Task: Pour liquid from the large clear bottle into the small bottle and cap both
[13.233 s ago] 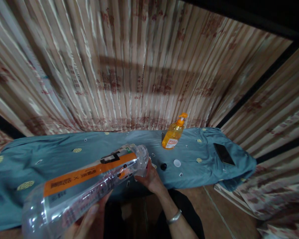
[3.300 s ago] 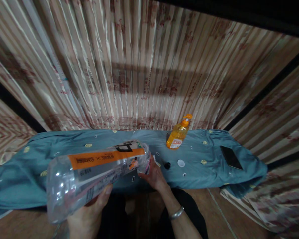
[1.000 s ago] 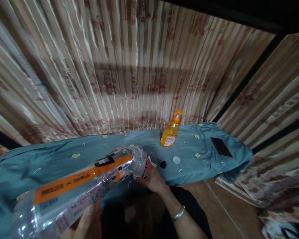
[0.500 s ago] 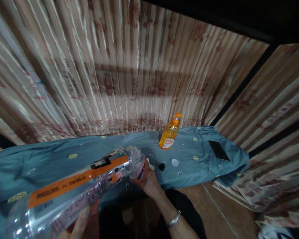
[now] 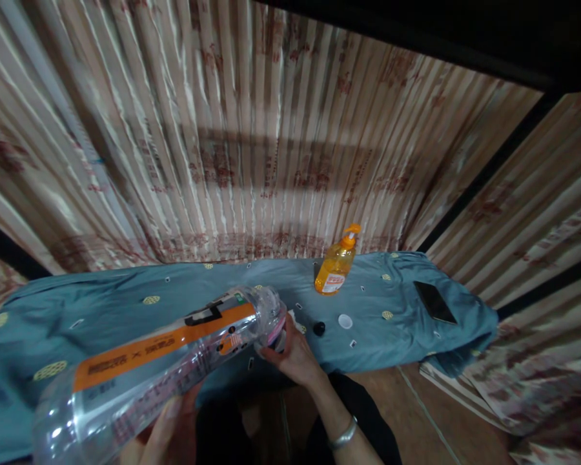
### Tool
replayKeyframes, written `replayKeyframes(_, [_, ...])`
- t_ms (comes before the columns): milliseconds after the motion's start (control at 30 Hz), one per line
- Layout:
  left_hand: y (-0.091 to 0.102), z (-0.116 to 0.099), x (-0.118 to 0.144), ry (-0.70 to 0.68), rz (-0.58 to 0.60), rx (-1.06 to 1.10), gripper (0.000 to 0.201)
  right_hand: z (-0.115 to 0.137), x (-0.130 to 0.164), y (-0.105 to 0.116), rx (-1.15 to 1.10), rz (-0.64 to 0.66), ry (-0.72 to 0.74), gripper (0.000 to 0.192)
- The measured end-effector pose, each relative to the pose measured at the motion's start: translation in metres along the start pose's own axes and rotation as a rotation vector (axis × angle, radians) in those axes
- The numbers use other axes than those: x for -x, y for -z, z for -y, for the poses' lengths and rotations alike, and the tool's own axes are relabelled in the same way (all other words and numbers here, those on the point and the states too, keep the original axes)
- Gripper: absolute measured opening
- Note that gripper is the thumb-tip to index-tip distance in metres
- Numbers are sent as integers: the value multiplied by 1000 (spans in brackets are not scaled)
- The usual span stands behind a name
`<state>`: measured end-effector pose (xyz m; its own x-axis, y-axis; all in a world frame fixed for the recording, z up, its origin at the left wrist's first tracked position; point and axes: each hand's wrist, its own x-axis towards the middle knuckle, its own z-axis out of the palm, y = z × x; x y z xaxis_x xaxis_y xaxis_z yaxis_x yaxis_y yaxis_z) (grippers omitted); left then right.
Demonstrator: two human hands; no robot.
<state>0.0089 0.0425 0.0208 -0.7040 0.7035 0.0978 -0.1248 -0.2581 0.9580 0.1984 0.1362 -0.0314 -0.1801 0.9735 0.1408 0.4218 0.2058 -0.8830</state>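
A large clear plastic bottle [image 5: 174,349] with an orange and grey label lies slanted in the air over the blue cloth, its wide end toward me at the lower left. My left hand [image 5: 167,423] supports it from below, the thumb along its near side. At the far, narrower end my right hand [image 5: 293,355] is closed around the bottle's edge, the fingertips partly hidden by it. Something pinkish and white shows by these fingers; I cannot make out what it is. Just right of this hand lie a small black cap [image 5: 319,329] and a white round disc [image 5: 345,321].
A pump bottle of orange liquid [image 5: 336,265] stands toward the back of the blue patterned cloth [image 5: 140,329]. A dark phone [image 5: 434,301] lies at the right. Printed curtains [image 5: 252,142] hang behind, with a dark frame bar [image 5: 489,171] at the right.
The view has shifted slightly, so the surroundings appear further right. Both hands keep their hold on the plastic bottle, whose wide end sits a little further right.
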Motion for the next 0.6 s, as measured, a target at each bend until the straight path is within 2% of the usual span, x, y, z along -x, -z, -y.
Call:
replayKeyframes(100, [-1, -3, 1, 49, -2, 89, 40, 0, -1, -1, -30, 1, -3, 74])
replayKeyframes(300, [-7, -12, 5, 54, -17, 194, 42, -2, -5, -3, 9, -43, -42, 90])
replayKeyframes(500, [-17, -29, 3, 5, -5, 283, 49, 0, -6, -3, 22, -43, -37, 83])
replayKeyframes(600, [-15, -29, 2, -10, 0, 256, 49, 0, -5, -4, 7, -34, -47, 80])
